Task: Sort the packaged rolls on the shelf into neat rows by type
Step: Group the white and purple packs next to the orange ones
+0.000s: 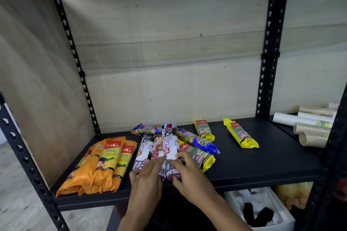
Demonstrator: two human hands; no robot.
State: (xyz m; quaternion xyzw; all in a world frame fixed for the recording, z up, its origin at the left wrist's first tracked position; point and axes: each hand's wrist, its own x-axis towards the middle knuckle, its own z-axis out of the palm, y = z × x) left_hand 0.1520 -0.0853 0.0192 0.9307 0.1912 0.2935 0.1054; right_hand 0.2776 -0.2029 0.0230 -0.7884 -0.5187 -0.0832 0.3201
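Note:
On the black shelf (253, 163) lie several orange packaged rolls (105, 163) in a row at the left. White drawstring-bag rolls (165, 146) lie side by side in the middle. My left hand (148, 176) rests flat on their near ends, fingers spread. My right hand (187, 169) grips the near end of the rightmost white roll. Blue rolls (199, 141) lie askew behind and to the right of them. One yellow roll (199, 155) sits beside my right hand, another (204, 130) further back, and a third (241, 134) alone at the right.
Black perforated uprights (268, 58) frame the bay, with a plywood panel (37, 90) at the left. Stacked paper cups and white tubes (311, 127) lie on the neighbouring shelf at right. A white foam box (262, 210) sits below.

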